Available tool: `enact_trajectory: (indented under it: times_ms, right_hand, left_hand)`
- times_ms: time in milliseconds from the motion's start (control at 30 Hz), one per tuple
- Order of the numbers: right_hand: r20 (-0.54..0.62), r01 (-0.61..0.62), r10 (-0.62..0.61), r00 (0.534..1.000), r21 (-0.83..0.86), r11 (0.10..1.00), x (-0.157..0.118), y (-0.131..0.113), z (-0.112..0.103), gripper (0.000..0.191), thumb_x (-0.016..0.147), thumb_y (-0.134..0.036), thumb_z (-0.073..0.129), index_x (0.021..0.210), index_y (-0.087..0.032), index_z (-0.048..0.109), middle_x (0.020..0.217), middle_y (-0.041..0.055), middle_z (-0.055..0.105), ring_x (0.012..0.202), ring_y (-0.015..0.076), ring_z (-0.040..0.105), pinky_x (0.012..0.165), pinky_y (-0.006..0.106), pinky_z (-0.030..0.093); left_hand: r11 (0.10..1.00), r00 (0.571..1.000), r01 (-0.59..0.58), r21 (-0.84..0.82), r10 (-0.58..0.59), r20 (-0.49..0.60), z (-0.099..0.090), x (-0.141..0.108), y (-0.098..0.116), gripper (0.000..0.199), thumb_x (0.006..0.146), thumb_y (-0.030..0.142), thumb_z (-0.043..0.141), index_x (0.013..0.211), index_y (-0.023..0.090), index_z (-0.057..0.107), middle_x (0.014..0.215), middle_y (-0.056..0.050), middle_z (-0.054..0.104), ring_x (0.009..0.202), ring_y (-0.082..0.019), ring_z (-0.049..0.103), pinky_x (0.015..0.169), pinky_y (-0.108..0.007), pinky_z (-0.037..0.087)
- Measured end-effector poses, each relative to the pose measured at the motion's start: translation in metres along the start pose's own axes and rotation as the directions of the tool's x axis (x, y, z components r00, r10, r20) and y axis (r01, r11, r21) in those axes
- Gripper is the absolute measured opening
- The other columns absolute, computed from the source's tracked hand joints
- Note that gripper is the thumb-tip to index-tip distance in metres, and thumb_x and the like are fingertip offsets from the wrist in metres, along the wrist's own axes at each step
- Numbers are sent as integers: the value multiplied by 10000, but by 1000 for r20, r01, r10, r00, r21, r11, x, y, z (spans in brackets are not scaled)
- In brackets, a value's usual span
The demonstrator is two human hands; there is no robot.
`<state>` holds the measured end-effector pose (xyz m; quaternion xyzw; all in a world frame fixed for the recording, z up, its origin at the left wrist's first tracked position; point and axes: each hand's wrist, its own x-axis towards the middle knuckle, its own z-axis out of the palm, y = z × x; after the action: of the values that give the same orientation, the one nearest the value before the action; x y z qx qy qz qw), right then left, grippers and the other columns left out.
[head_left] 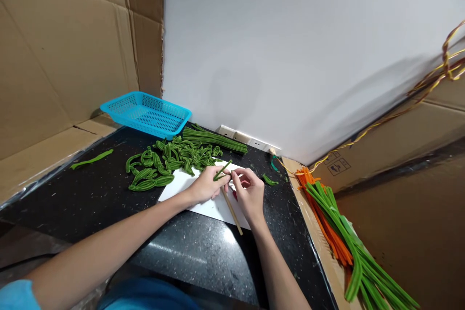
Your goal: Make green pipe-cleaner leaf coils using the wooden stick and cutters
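Over a white sheet (203, 207) on the black speckled tabletop, my left hand (209, 185) pinches a dark green fuzzy stem (223, 169). My right hand (250, 191) is close beside it, thumb and fingers closed at the stem's lower end. Between the hands a thin tan stick (232, 212) slants down toward the table's front edge; which fingers hold it is hard to tell. A pile of looped green fuzzy pieces (174, 155) lies left of and behind the sheet. Behind the pile rests a bundle of straight green stems (218, 139).
A blue plastic basket (145, 115) stands at the back left by cardboard. Orange stems (327, 223) and bright green stems (358, 247) lie along the right side. Power sockets (247, 138) line the wall's foot, with a yellow twisted cable (348, 145) at right.
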<state>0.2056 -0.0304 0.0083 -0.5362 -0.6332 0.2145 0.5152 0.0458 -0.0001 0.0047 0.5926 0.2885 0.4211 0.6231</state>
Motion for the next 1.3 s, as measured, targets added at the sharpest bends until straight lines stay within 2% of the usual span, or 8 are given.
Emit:
enact_trajectory:
  times_ms: [100, 333, 467, 600, 767, 1000, 1200, 1300]
  right_hand:
    - [33, 29, -27, 999, -66, 997, 1, 4, 0, 231, 945, -406, 654, 882, -192, 714, 814, 53, 718, 595, 151, 575, 538, 264, 449]
    - [74, -33, 37, 997, -48, 998, 1, -2, 2, 253, 914, -421, 683, 816, -189, 700, 722, 27, 689, 571, 148, 554, 530, 253, 416]
    - [72, -147, 138, 988, 134, 980, 0, -6, 3, 238, 878, -397, 708, 767, -190, 680, 619, 3, 654, 520, 146, 551, 502, 252, 409]
    - [82, -278, 267, 960, 381, 882, 2, -4, 7, 251, 818, -399, 772, 733, -183, 676, 517, -27, 604, 418, 114, 456, 437, 241, 359]
    - [37, -299, 323, 946, 491, 818, 2, -2, 15, 255, 809, -407, 761, 724, -188, 664, 509, -32, 594, 434, 121, 485, 444, 240, 388]
    - [-9, -272, 310, 951, 457, 847, 1, -5, 14, 291, 779, -434, 814, 744, -172, 690, 518, -27, 601, 417, 108, 456, 419, 237, 359]
    - [38, -272, 280, 959, 397, 876, 3, 0, 9, 341, 785, -489, 815, 741, -179, 682, 496, -31, 582, 411, 107, 439, 406, 239, 338]
    - [48, -279, 284, 958, 400, 873, 4, 4, 7, 346, 772, -494, 829, 754, -174, 699, 520, -28, 586, 421, 105, 446, 406, 236, 337]
  left_hand:
    - [999, 1000, 21, 37, -21, -10, -1, 0, -3, 290, 923, 410, 627, 1016, 135, 637, 664, 21, 627, 326, -41, 422, 316, -146, 273]
    - [986, 998, 46, 161, -40, -43, -3, 0, -9, 164, 908, 325, 590, 917, 162, 598, 630, 29, 603, 324, -73, 470, 265, -144, 298]
    - [989, 998, 59, 135, -56, -23, -2, 0, -4, 146, 900, 309, 598, 870, 169, 573, 588, 32, 609, 305, -74, 505, 275, -126, 309]
    - [993, 993, 116, 19, -116, 20, 0, 0, 3, 195, 880, 348, 627, 871, 179, 531, 599, 20, 642, 295, -66, 484, 268, -124, 294]
    - [990, 992, 124, -65, -124, 2, 4, 1, 7, 247, 879, 393, 654, 875, 180, 529, 688, 0, 680, 346, -44, 460, 301, -128, 315]
    - [988, 992, 129, -82, -129, 3, 0, 2, 3, 310, 845, 437, 718, 873, 176, 554, 689, 17, 642, 356, -45, 433, 298, -142, 281]
    - [993, 992, 115, -22, -114, 45, -3, 2, -3, 359, 875, 484, 706, 931, 157, 568, 731, -43, 715, 334, -65, 496, 290, -154, 311]
    - [995, 993, 102, 2, -102, 58, -3, 2, -5, 379, 879, 505, 704, 934, 147, 590, 669, -39, 704, 309, -69, 475, 283, -159, 299]
